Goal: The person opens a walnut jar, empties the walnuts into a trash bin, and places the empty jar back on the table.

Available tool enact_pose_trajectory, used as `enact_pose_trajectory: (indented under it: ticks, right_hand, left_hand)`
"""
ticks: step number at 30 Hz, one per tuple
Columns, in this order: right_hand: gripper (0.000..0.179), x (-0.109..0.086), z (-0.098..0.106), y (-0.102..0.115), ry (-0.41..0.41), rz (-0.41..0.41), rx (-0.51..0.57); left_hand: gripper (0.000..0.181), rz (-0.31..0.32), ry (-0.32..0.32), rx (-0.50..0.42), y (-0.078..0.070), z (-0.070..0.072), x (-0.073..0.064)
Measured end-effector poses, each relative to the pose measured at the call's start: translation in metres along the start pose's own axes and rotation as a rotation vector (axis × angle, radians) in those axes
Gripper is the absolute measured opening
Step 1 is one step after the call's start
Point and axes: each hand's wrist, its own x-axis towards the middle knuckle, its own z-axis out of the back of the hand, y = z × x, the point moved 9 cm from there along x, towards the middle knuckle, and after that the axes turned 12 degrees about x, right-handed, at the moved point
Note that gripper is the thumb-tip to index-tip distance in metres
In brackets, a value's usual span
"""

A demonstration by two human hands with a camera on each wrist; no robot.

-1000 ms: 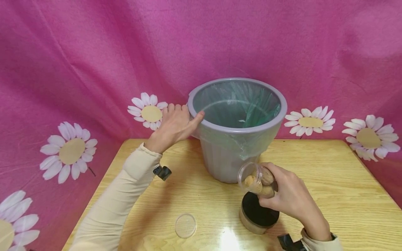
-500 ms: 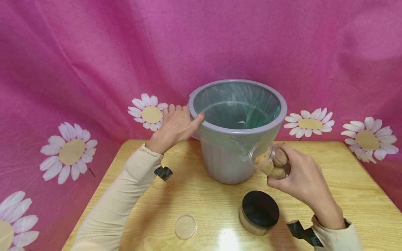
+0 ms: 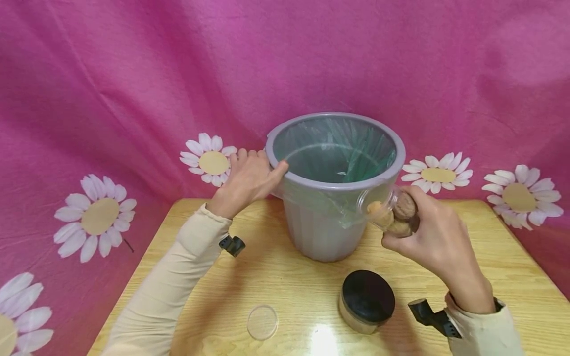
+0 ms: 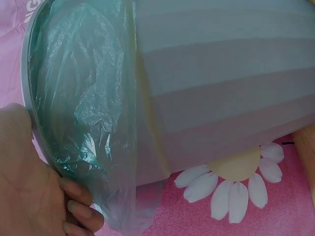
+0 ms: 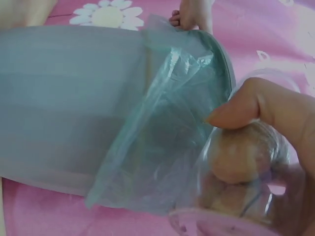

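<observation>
A grey trash bin (image 3: 320,232) with a thin greenish bag (image 4: 98,88) folded over its rim stands at the table's back. My left hand (image 3: 249,178) grips the rim on the left side, thumb on top and fingers down the outside. In my right hand (image 3: 438,232) is a small clear plastic jar (image 3: 374,202), tipped sideways with its mouth facing left. Several brown, walnut-like nuts (image 3: 398,215) lie inside it. From the head view the jar's mouth overlaps the bin's right front side, below the rim; the right wrist view has my thumb across the jar's wall.
A round jar with a black lid (image 3: 368,296) stands on the wooden table (image 3: 213,296) in front of the bin. Left of it lies a clear round lid (image 3: 262,322). A pink curtain with daisies (image 3: 285,59) hangs behind and at both sides.
My right hand has carried the jar of nuts from above the black lid up and rightward to the bin's front right side. My left hand stays on the rim.
</observation>
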Motion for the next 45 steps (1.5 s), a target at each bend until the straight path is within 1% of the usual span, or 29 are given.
enact_pose_trajectory:
  ticks: [4, 7, 12, 15, 18, 23, 27, 31, 36, 39, 43, 45]
  right_hand:
    - [0.058, 0.007, 0.009, 0.002, -0.049, -0.037, -0.025]
    - [0.057, 0.014, 0.013, 0.003, -0.071, -0.066, -0.045]
    - [0.057, 0.025, 0.018, 0.005, -0.088, -0.044, -0.061]
    - [0.059, 0.032, 0.021, 0.003, -0.088, -0.045, -0.074]
    - [0.06, 0.039, 0.024, 0.001, -0.083, -0.068, -0.076]
    - [0.058, 0.051, 0.024, 0.0, -0.078, -0.067, -0.087]
    - [0.06, 0.057, 0.026, -0.003, -0.069, -0.063, -0.102]
    - [0.062, 0.061, 0.027, -0.007, -0.05, -0.076, -0.105]
    - [0.06, 0.067, 0.027, -0.009, -0.039, -0.049, -0.123]
    - [0.059, 0.073, 0.026, -0.007, -0.036, -0.02, -0.143]
    - [0.061, 0.081, 0.024, -0.003, -0.015, 0.021, -0.202]
    - [0.065, 0.085, 0.024, -0.002, 0.0, 0.034, -0.236]
  left_hand:
    - [0.069, 0.011, 0.006, -0.004, 0.0, 0.001, -0.001]
    - [0.069, 0.027, 0.019, -0.015, 0.001, 0.001, -0.001]
    - [0.067, 0.035, 0.024, -0.028, 0.001, 0.001, -0.001]
    - [0.065, 0.034, 0.02, -0.035, 0.0, 0.001, 0.0]
    - [0.063, 0.034, 0.019, -0.045, 0.0, 0.001, 0.001]
    - [0.058, 0.033, 0.013, -0.05, 0.001, 0.002, 0.001]
    - [0.056, 0.032, 0.001, -0.048, 0.0, 0.003, 0.0]
    - [0.058, 0.028, 0.008, -0.048, 0.0, 0.003, 0.0]
    - [0.062, 0.034, 0.031, -0.056, 0.001, -0.002, -0.001]
    - [0.062, 0.036, 0.033, -0.054, 0.002, -0.003, -0.002]
    - [0.06, 0.038, 0.021, -0.043, 0.001, 0.0, -0.001]
    - [0.061, 0.034, 0.016, -0.036, -0.001, 0.001, 0.0]
